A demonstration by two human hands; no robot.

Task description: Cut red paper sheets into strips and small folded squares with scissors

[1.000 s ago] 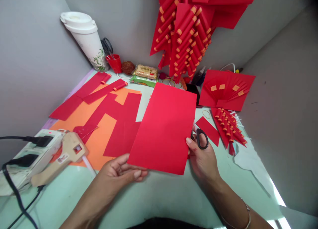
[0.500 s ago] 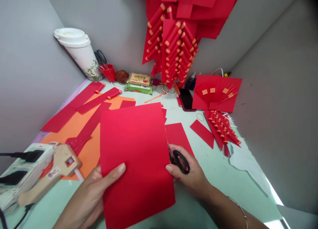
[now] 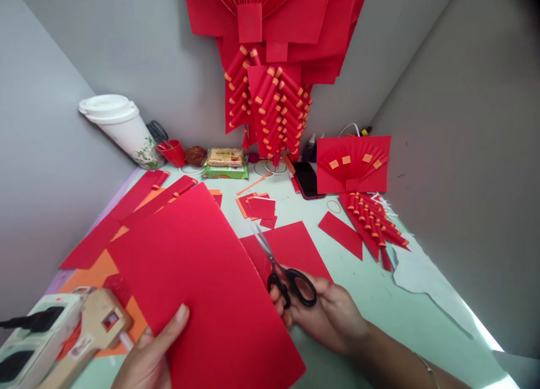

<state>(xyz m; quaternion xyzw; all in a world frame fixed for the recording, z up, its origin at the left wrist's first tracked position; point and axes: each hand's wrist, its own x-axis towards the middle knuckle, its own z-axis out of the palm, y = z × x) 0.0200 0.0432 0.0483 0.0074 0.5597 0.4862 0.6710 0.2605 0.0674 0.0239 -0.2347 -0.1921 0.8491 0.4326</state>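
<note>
A large sheet of red paper (image 3: 202,276) is held up at a tilt by my left hand (image 3: 156,349), thumb on its face and the other fingers hidden behind. My right hand (image 3: 329,310) lies palm partly up, its fingers around the black handles of a pair of scissors (image 3: 291,285). The slim metal blades point up and left, slightly parted, just right of the sheet and apart from its edge. Beneath the blades, another red sheet (image 3: 295,237) lies on the table.
Left stand a glue gun (image 3: 99,321), a power strip (image 3: 37,333) and a white cup (image 3: 122,127). Small red and orange paper pieces (image 3: 259,206) lie mid-table. A phone (image 3: 306,178), a red fan card (image 3: 354,181) and paper firecrackers (image 3: 373,217) sit right. More red decorations (image 3: 278,105) hang behind.
The red sheet has tilted and swung left in my left hand. My right hand has turned palm up, and the scissors have come away from the sheet's edge. The view has tilted up.
</note>
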